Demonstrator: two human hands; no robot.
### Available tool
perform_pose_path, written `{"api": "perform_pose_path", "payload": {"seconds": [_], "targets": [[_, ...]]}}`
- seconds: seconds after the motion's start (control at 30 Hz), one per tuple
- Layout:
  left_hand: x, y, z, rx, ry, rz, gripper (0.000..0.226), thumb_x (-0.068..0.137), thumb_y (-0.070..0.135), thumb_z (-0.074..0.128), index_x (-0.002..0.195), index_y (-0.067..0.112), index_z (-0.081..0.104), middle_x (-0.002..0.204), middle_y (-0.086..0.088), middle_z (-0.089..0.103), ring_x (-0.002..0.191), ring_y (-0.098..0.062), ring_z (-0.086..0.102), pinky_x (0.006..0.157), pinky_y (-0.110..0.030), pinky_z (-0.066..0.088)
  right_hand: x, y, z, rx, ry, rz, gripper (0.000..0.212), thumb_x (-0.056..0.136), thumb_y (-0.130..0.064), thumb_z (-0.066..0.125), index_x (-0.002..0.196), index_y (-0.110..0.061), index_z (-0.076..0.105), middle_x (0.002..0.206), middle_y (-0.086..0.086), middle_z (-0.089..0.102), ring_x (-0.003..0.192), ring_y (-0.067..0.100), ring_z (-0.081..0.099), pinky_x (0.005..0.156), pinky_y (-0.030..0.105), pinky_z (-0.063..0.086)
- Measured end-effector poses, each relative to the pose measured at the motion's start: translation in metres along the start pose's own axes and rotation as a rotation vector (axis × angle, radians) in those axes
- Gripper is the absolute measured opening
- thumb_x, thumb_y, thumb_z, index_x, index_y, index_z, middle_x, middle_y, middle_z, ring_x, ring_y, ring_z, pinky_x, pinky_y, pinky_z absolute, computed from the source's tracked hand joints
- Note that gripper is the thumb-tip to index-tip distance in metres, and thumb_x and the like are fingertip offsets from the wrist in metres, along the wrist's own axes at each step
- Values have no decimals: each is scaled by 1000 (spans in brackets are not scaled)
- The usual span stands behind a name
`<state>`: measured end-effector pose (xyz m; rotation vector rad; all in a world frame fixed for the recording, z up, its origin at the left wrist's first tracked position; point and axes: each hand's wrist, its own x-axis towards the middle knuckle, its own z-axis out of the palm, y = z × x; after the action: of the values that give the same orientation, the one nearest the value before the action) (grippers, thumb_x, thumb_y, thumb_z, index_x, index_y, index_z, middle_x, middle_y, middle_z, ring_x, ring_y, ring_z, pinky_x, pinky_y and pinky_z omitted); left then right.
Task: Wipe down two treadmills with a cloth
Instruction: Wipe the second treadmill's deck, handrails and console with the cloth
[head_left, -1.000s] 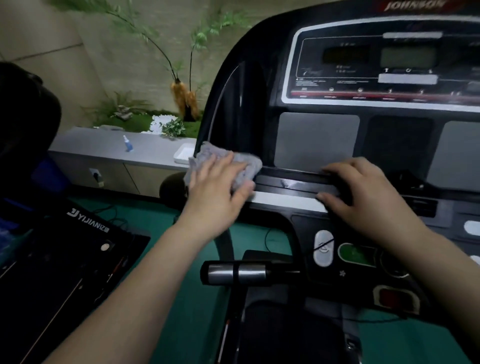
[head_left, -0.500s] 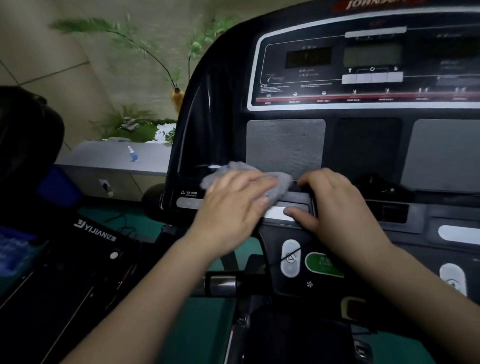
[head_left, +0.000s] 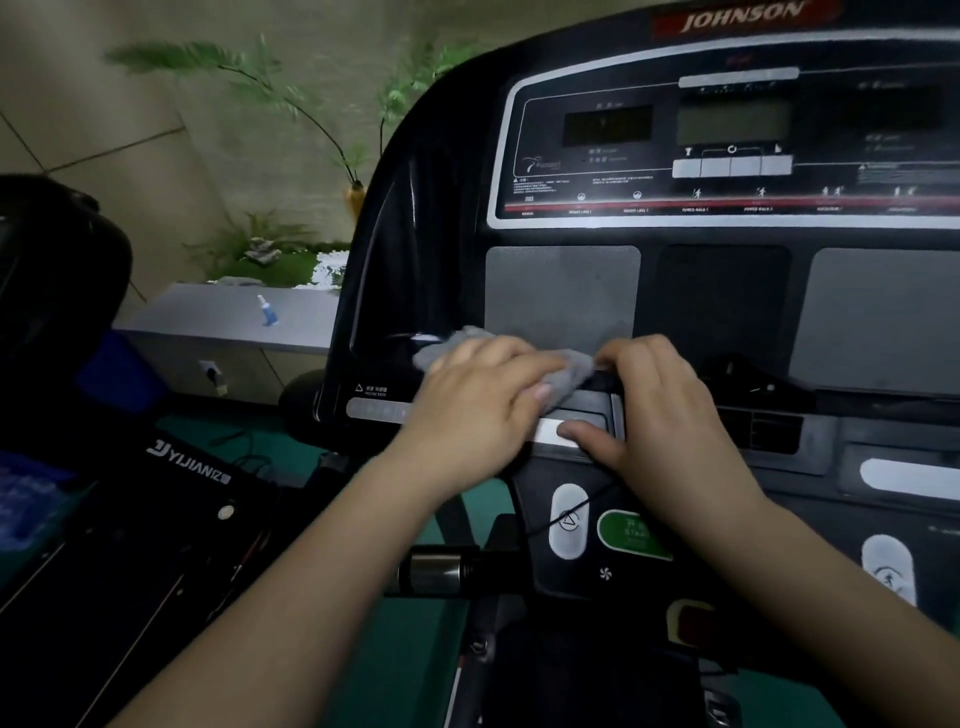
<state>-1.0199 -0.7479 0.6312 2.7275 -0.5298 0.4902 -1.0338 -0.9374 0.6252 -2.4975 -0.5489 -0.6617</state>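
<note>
**Cloth pressed on the treadmill console ledge**

While the left hand (head_left: 483, 410) lies flat over the grey cloth (head_left: 571, 371), its fingers (head_left: 511, 358) are stretched out nearly straight and press the cloth down onto the dark ledge of the treadmill (head_left: 727, 291), just below the left grey panel of the console. The cloth shows at the far side of the hand and past the fingertips, bunched and touching the ledge. The right hand (head_left: 660, 410) sits just beside the cloth on the same ledge; its fingers curl over the ledge's upper edge and the thumb (head_left: 582, 430) lies against the pale strip on the front, so the hand grips the ledge. The two hands are close together, nearly touching at the cloth.

Above them the console carries dark display windows and a red band, with the word JOHNSON at the top. Below the hands are a white oval button (head_left: 569, 522) and a green start button (head_left: 631, 535). A second treadmill (head_left: 156, 519), black and marked YIJIAN, stands at the left. Beyond it a grey counter (head_left: 208, 317) bears a small blue bottle (head_left: 267, 310), with green plants (head_left: 270, 104) behind.
</note>
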Motion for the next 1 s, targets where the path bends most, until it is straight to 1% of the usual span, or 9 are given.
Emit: {"api": "perform_pose_path", "payload": {"seconds": [0.17,0.23,0.33,0.37,0.47,0.53,0.77,0.9,1.0], "targets": [[-26,-81,-22,82,146,-251,41,90,41,36,118,30,63,116,0,58,111,-30,46,95,-41,38,3,-2,-5,-68,-92,25,49,70,-46,74,106,-20,54,101,-1,49,95,23,52,82,37,46],[-25,-94,-35,-31,303,-355,30,91,30,45,113,25,66,110,-5,58,109,-32,46,94,-37,37,9,-4,-7,-72,-124,36,48,70,-48,73,106,-23,55,101,-4,48,97,21,52,83,37,47],[-23,-99,-48,-118,555,-448,34,94,29,45,122,24,62,123,-8,52,120,-28,42,102,-29,29,19,-10,-5,-121,-114,20,45,71,-54,66,103,-24,57,97,-5,48,94,21,52,80,37,49],[-22,-102,-46,-115,525,-419,36,94,31,44,126,26,60,132,-7,47,125,-26,39,107,-29,26,23,-12,-3,-132,-112,17,45,71,-55,63,102,-24,58,96,-4,48,93,21,52,78,38,50],[-19,-123,-27,-177,233,-326,37,98,28,45,134,33,51,157,2,21,143,-21,22,118,-42,21,30,-16,6,-159,-127,6,44,74,-60,56,100,-24,59,94,-5,49,92,20,52,76,37,50],[-10,-135,-25,-224,140,-308,42,99,22,45,140,31,45,160,8,6,146,-12,9,120,-39,15,31,-16,11,-200,-119,0,43,76,-62,54,98,-25,60,91,-6,50,88,18,53,73,34,49],[77,-144,-46,-62,210,-167,50,100,20,42,148,29,33,161,-5,4,145,-29,11,116,-32,12,29,-15,15,-268,-112,24,39,78,-64,52,88,-28,61,83,-10,51,80,17,53,66,26,37],[143,-142,-67,-45,255,-77,52,100,26,35,151,26,22,158,-15,15,145,-31,18,118,-40,17,29,-15,17,-268,-117,17,42,80,-67,44,87,-29,60,83,-10,50,79,16,53,67,30,45],[190,-125,-81,-29,281,18,48,101,24,32,149,21,30,157,-12,23,143,-27,23,115,-34,15,30,-15,18,-269,-110,20,44,80,-67,41,87,-28,60,83,-10,50,79,16,54,68,32,48]]}}
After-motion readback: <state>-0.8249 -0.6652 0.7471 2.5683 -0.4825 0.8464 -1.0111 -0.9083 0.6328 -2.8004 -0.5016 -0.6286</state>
